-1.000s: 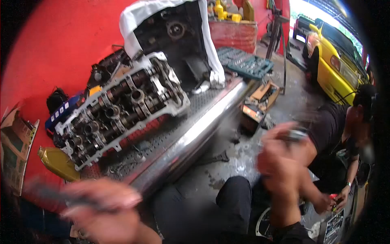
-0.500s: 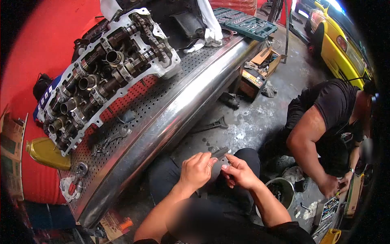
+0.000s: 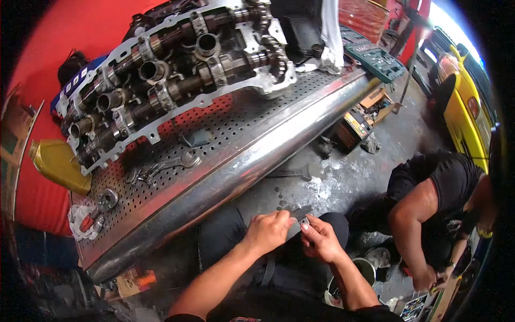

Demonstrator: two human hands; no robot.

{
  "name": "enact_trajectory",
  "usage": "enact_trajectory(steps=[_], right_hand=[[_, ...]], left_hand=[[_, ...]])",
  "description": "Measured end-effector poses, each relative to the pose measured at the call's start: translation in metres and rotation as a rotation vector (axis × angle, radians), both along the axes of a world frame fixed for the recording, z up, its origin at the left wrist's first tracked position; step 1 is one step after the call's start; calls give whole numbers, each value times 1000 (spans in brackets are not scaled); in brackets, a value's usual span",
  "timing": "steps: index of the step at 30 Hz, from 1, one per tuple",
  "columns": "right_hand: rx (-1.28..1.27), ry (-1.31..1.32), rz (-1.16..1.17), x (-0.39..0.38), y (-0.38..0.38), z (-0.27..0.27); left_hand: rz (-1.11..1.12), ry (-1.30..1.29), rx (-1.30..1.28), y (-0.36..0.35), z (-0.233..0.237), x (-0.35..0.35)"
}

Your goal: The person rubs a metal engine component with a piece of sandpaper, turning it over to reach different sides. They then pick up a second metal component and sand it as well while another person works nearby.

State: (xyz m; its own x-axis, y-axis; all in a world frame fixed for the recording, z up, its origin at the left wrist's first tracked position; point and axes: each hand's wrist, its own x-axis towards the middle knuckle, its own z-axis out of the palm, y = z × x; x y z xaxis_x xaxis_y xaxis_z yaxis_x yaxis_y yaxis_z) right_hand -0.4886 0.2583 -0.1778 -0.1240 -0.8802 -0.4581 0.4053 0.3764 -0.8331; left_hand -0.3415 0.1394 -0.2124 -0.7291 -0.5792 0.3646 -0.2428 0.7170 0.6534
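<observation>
In front of my knees both hands are on a feeler gauge (image 3: 301, 212), a small grey metal tool with thin flat blades fanned out. My left hand (image 3: 270, 229) pinches the blades from the left, fingers curled. My right hand (image 3: 321, 240) grips the holder end, with its thumb on top. Part of the gauge is covered by my fingers. Beyond my hands, an engine cylinder head (image 3: 161, 88) with camshafts exposed rests on a perforated metal bench (image 3: 230, 115).
Wrenches (image 3: 179, 161) and a red-handled ratchet (image 3: 96, 217) lie on the bench near a gold oil bottle (image 3: 59, 166). A green socket case (image 3: 375, 59) sits at the far end. At right, a co-worker (image 3: 434, 193) crouches near a bucket (image 3: 365, 268).
My view has turned, so the bench and cylinder head appear shifted to the right. My left hand has moved closer over the gauge's blades; both hands keep hold of it.
</observation>
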Motion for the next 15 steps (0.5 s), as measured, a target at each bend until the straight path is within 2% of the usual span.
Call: enact_trajectory(steps=[1,4,6,9,10,15], right_hand=[[0,-32,-19,2,0,-1],[30,-61,-14,1,-7,-4],[45,-74,-7,-2,-5,-8],[51,-22,2,-4,-8,-9],[43,6,-7,-3,-7,-15],[39,56,11,3,-10,-23]], left_hand=[[31,-18,-146,-1,0,0],[137,-7,-120,5,1,-3],[145,52,-27,9,-2,-1],[115,226,271,13,-4,4],[120,172,309,13,3,8],[226,210,278,19,-5,15]])
